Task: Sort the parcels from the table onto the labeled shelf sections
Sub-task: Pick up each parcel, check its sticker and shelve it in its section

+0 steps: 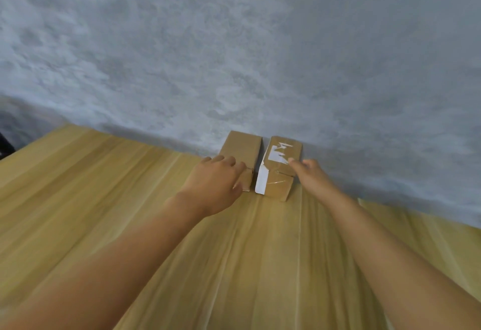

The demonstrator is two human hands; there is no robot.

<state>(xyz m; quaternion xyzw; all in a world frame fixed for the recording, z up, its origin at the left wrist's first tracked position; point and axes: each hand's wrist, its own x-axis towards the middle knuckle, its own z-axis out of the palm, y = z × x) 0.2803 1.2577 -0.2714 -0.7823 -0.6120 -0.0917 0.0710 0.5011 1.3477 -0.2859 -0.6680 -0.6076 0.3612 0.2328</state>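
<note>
Two small brown cardboard parcels lie side by side at the far edge of the wooden table (130, 199), against the grey wall. The left parcel (244, 147) is plain. The right parcel (279, 173) carries a torn white label on top and a white strip along its left side. My left hand (216, 181) lies over the near end of the left parcel with its fingers curled onto the top. My right hand (311, 176) touches the right edge of the right parcel, fingertips on its top by the label. How firmly either hand grips is unclear. No shelf is in view.
A mottled grey wall (234, 43) fills the upper half of the view right behind the parcels. The table's left corner (65, 126) ends near a dark area at the far left.
</note>
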